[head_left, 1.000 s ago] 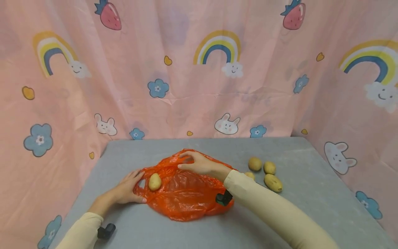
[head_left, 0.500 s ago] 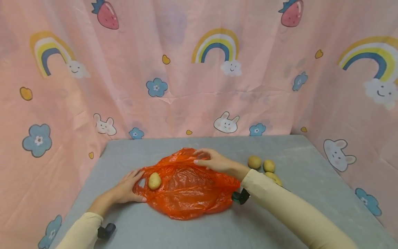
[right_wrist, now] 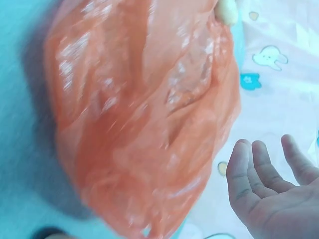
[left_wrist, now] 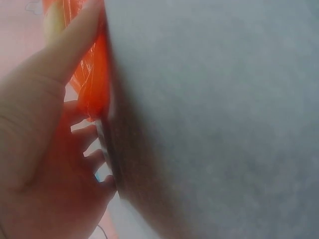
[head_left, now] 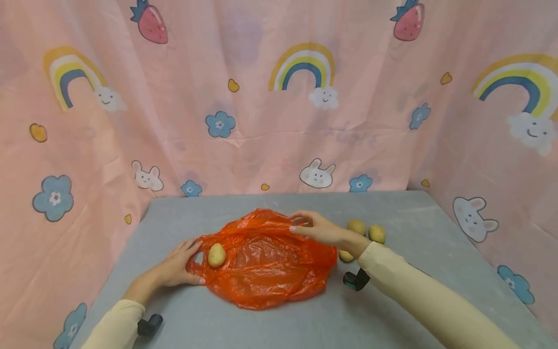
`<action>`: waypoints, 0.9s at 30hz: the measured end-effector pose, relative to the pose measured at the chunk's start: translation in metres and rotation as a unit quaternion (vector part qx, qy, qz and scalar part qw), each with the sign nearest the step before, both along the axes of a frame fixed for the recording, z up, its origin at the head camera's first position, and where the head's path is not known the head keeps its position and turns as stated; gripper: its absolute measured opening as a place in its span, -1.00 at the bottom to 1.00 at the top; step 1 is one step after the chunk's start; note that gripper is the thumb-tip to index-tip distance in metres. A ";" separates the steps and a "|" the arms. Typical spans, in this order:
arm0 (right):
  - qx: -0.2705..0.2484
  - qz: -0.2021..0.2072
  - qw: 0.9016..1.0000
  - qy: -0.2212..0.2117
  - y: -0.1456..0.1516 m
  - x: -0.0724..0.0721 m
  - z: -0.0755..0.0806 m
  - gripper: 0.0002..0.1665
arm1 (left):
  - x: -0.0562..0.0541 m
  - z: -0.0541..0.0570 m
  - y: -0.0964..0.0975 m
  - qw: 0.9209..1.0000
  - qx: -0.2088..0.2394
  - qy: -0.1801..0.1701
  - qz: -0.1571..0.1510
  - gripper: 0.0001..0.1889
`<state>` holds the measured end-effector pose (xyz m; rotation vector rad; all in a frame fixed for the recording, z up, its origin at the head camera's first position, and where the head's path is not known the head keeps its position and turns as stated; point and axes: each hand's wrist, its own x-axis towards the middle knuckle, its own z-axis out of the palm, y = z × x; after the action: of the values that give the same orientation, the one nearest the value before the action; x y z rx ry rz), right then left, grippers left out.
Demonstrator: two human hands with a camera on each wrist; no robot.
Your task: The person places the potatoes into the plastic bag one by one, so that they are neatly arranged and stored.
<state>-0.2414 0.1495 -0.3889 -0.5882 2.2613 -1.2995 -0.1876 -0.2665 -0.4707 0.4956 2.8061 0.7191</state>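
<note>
A crumpled orange plastic bag [head_left: 270,264] lies flat on the grey table, with one potato [head_left: 216,255] on its left end. My left hand [head_left: 178,264] rests at that end, fingers spread along the edge and thumb on the near side. In the left wrist view the thumb [left_wrist: 75,42] lies against the orange plastic. Over the bag's far right part is my right hand [head_left: 320,229], fingers loosely bent and holding nothing. The right wrist view shows the same hand [right_wrist: 279,194] beside the bag [right_wrist: 134,124], with a gap between them.
To the right of the bag sit several more potatoes, among them a far one [head_left: 356,226], another [head_left: 377,234] and a nearer one [head_left: 346,256]; my right forearm partly covers the group. A pink printed curtain [head_left: 253,160] stands behind the table [head_left: 436,252].
My right hand has moved right across the bag, from its middle towards its right end and the potatoes. The left hand, the bag and the potato on it have stayed nearly still.
</note>
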 end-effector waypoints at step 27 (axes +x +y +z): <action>0.033 -0.055 0.997 0.048 0.089 -0.005 0.012 -0.38 | 0.001 0.003 0.002 1.000 0.006 -0.001 -0.002 0.18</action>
<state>-0.2462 0.2390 -0.3767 -0.5207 2.4361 -1.2683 -0.1861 -0.2650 -0.4677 0.5037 2.8003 0.7354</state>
